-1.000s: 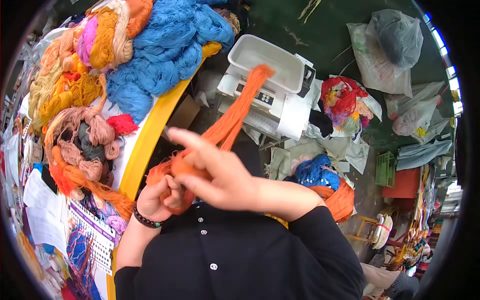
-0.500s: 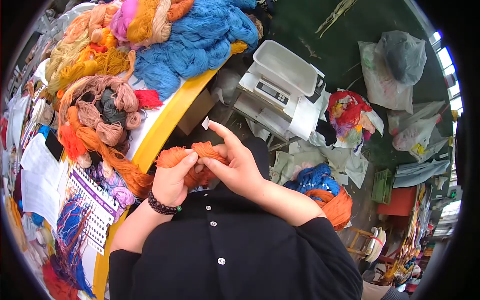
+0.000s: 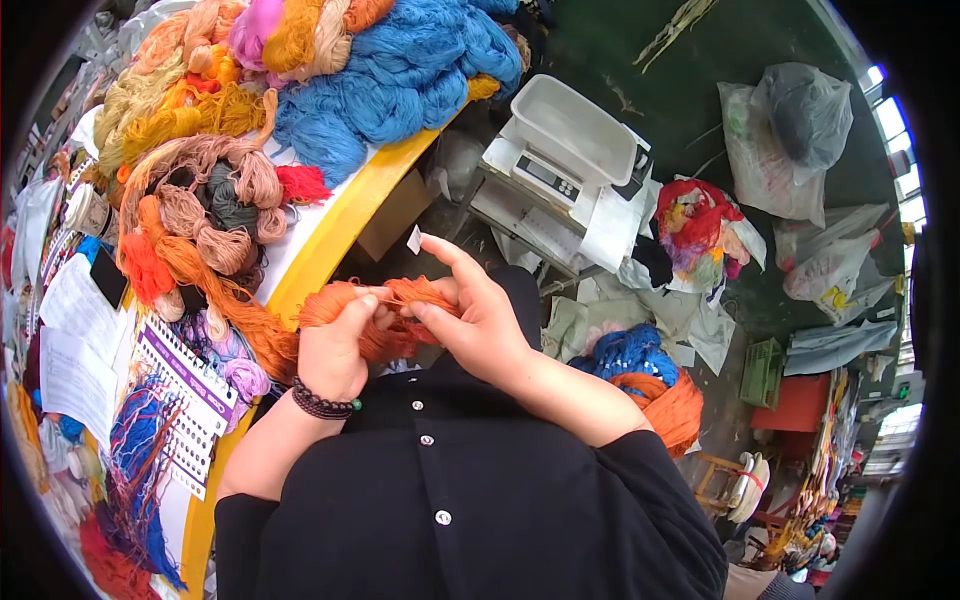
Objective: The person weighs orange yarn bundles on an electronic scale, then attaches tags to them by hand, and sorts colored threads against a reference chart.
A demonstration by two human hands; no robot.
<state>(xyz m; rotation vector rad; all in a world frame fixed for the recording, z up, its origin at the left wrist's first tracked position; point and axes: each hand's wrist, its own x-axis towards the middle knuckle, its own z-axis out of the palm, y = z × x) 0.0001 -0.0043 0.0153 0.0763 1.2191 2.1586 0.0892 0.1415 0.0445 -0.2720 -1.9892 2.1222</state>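
Note:
An orange skein of yarn hangs between both hands in front of the black shirt. With a beaded bracelet on its wrist, my left hand is closed on the skein, thumb and finger pinching at its upper part. My right hand is closed on the skein's other side, its thumb near a thin strand stretched between the hands. The index finger of that hand points up, and a small white tag shows at its tip.
A yellow-edged table on the left bears blue yarn, brown yarn, a phone and a colour card. Beyond the hands stands a scale on a metal stand. Plastic bags and blue yarn lie at right.
The two thumbs have moved slightly apart, and a thin strand now shows between them. The skein has shifted a little to the left with my left hand.

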